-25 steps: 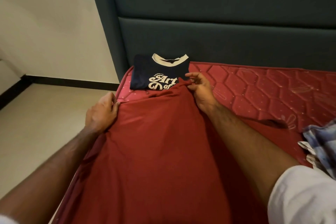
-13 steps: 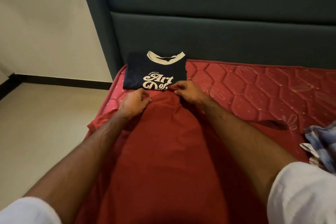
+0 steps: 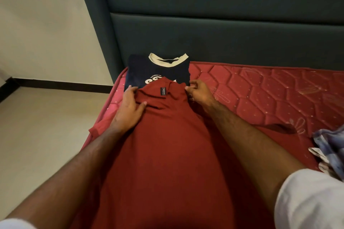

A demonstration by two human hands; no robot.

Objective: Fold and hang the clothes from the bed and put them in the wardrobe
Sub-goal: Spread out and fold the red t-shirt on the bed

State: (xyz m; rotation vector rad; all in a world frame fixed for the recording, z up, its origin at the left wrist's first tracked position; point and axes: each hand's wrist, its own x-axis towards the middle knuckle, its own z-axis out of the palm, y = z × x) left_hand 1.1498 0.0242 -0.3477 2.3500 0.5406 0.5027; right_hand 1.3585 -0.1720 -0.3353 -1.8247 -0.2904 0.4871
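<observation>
A long red garment (image 3: 167, 154) lies lengthwise on the red quilted mattress (image 3: 260, 95), and a black label shows near its far end. That end overlaps the lower part of a folded navy T-shirt (image 3: 158, 69) with a cream collar, by the headboard. My left hand (image 3: 130, 108) holds the garment's far left part, thumb on top of bunched cloth. My right hand (image 3: 199, 93) pinches the far right corner with curled fingers.
A dark green padded headboard (image 3: 223, 24) rises behind the mattress. A blue checked cloth (image 3: 329, 147) lies crumpled at the right edge. The mattress's left edge drops to a beige floor (image 3: 46, 126), with a wall beyond.
Both hands moved the red garment's far end forward onto the navy T-shirt, covering part of its print. My left hand shifted in from the bed's left edge. The black label now shows.
</observation>
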